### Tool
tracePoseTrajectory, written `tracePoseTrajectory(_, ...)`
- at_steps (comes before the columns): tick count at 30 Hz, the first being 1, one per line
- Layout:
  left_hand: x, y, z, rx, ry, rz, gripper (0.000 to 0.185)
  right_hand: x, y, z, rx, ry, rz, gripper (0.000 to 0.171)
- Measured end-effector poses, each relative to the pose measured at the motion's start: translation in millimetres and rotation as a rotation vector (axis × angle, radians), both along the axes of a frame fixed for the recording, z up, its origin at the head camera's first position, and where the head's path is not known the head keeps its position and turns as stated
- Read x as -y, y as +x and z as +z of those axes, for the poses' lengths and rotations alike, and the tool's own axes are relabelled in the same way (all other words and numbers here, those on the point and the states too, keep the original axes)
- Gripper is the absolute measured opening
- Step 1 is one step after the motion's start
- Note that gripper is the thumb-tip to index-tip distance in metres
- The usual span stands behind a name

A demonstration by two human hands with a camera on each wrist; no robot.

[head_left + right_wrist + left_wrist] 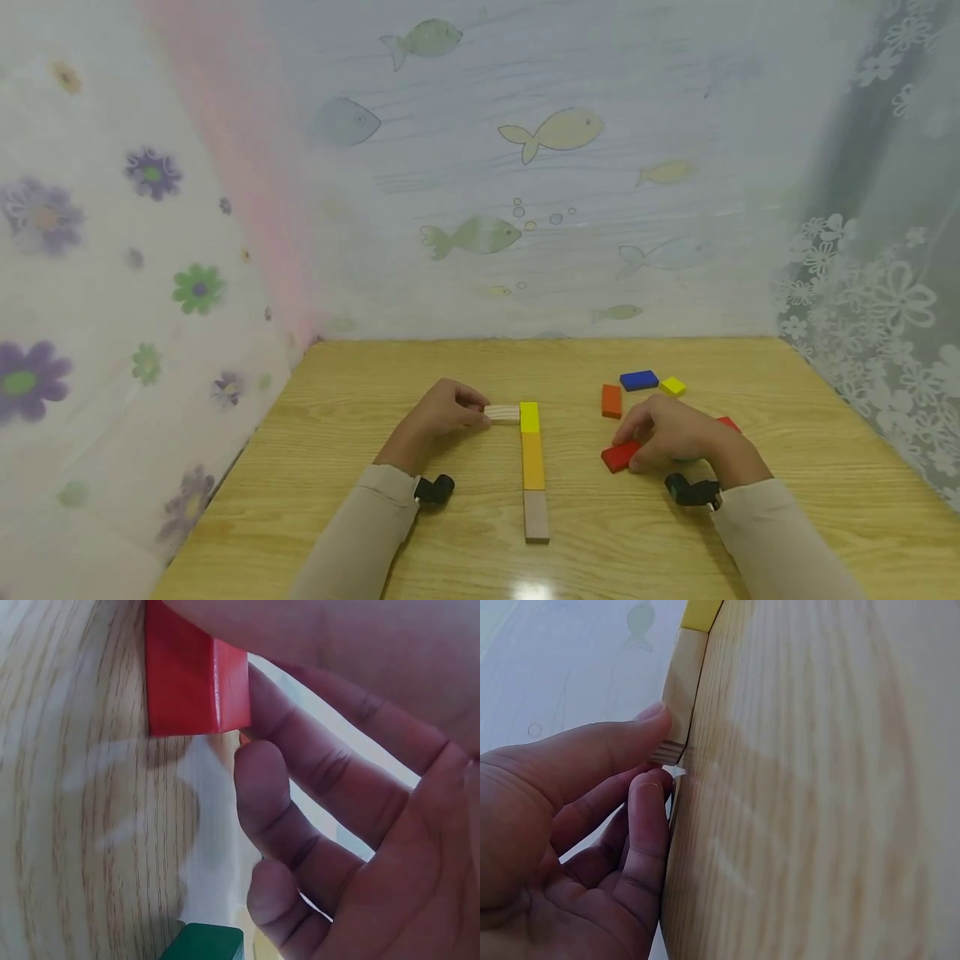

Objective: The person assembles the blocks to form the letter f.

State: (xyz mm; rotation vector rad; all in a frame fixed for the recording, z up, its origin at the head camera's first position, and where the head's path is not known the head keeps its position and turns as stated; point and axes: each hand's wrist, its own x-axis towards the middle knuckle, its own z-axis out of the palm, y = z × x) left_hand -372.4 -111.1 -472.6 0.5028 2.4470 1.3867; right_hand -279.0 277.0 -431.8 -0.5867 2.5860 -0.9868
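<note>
My left hand [447, 408] pinches the left end of a pale wooden block [502, 414] between thumb and fingers. The block's other end meets a yellow block [529, 416], which tops a straight column with an amber block [532, 461] and a greyish-brown block [536, 515]. In the left wrist view the thumb lies along the pale block [684, 682]. To the right, my right hand [678, 435] holds a red block [618, 457] low at the tabletop, thumb on one side and fingers on the other. The right wrist view shows this red block [184, 675] close up, partly behind the hand.
Behind the right hand lie an orange block [611, 401], a blue block [639, 381] and a small yellow piece [673, 386]. A second red block [727, 424] shows past the right wrist. A green block [206, 943] sits under that hand. Patterned curtains border the wooden table [337, 383].
</note>
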Motion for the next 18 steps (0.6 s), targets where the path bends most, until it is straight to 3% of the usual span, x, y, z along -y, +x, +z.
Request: tracePoseTrajectory(18,-0.3,3.0,1.9,-0.009,-0.008,0.015,0.028,6.9,-1.1,-3.1,-0.054,0.031,-0.032,0.027)
